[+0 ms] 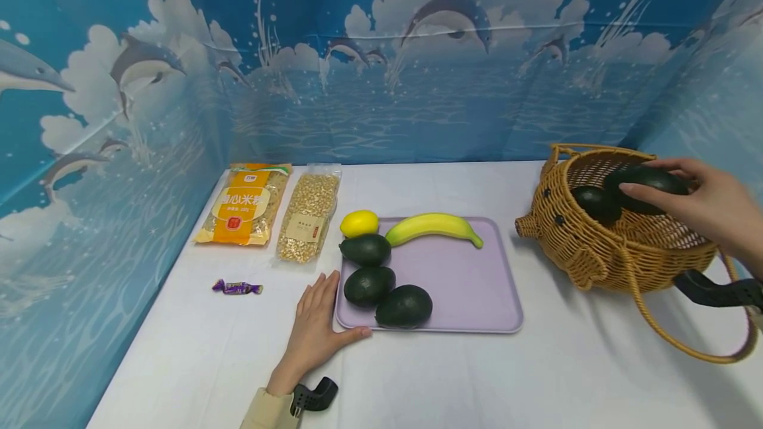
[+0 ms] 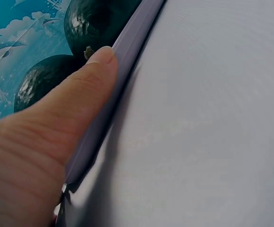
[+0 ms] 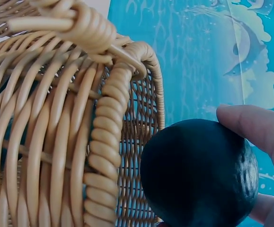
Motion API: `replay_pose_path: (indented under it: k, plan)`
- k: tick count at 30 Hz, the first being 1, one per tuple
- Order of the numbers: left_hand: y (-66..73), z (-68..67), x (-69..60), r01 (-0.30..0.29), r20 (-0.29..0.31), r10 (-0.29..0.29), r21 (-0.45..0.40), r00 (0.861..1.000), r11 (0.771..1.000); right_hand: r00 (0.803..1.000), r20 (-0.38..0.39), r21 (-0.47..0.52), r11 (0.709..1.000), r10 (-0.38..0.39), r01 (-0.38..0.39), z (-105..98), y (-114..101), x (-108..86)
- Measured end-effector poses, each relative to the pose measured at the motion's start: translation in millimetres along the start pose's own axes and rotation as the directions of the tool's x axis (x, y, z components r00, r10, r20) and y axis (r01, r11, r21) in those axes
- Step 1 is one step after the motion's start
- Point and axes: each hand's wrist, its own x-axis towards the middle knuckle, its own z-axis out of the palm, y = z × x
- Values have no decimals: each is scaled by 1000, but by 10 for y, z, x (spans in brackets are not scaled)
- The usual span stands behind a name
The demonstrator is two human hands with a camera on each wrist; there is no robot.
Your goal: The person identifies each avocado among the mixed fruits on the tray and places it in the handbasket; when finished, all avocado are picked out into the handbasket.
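Observation:
My right hand (image 1: 715, 200) grips a dark green avocado (image 1: 646, 189) at the mouth of a wicker basket (image 1: 572, 253), thumb on one side and fingers on the other. In the right wrist view this avocado (image 3: 198, 175) is beside the basket's braided rim (image 3: 106, 156). Another avocado (image 1: 596, 205) lies inside the basket. With fingers straight, my left hand (image 1: 318, 323) rests at the near left corner of a lilac tray (image 1: 465, 283), its thumb (image 2: 87, 80) touching the rim. Several avocados (image 1: 404, 306) sit along the tray's left side, near a banana (image 1: 434, 227).
A yellow lemon (image 1: 359, 223) lies by the tray's far left corner. Farther left are an orange-labelled bag (image 1: 244, 207), a clear grain packet (image 1: 308, 217) and a purple-wrapped candy (image 1: 237, 288). The basket's looped handle (image 1: 673, 343) hangs onto the white table. Dolphin-print curtains surround the back and sides.

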Motion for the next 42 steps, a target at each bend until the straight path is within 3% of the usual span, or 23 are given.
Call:
replay_pose_path:
  k: [3, 10, 13, 19, 25, 30, 34, 37, 42]
  plan:
    - [-2, 1, 1, -3, -3, 3, -1, 1000, 1000, 1000, 1, -9, 1000, -2, 2, 7, -30, 2]
    - [-4, 9, 1, 5, 1, -5, -3, 1000, 1000, 999, -12, -43, 998, -43, 42, 138, 334, 245]
    - [-2, 3, 1, 8, 2, -8, -2, 1000, 1000, 996, -34, -15, 997, -79, 78, 153, 355, 229]
    - [3, -7, 3, 32, 28, -32, -2, 999, 999, 991, -54, 33, 992, -120, 121, 63, -44, -90]
    - [-4, -1, 2, 29, 25, -29, -3, 999, 1000, 980, -76, 56, 980, -187, 191, 117, -425, -362]
    - [-9, 1, 2, 25, 24, -25, -4, 999, 1000, 952, -112, 105, 949, -286, 298, 246, -611, -546]
    - [-17, 3, 3, 27, 26, -27, -3, 999, 1000, 922, -132, 208, 900, -363, 384, 409, -746, -671]
    - [-16, 2, 6, 24, 24, -24, -3, 999, 1000, 881, -161, 283, 834, -446, 474, 578, -827, -727]
    - [-12, 1, 2, 20, 23, -20, -5, 1000, 1000, 792, -180, 333, 721, -584, 608, 861, -938, -780]
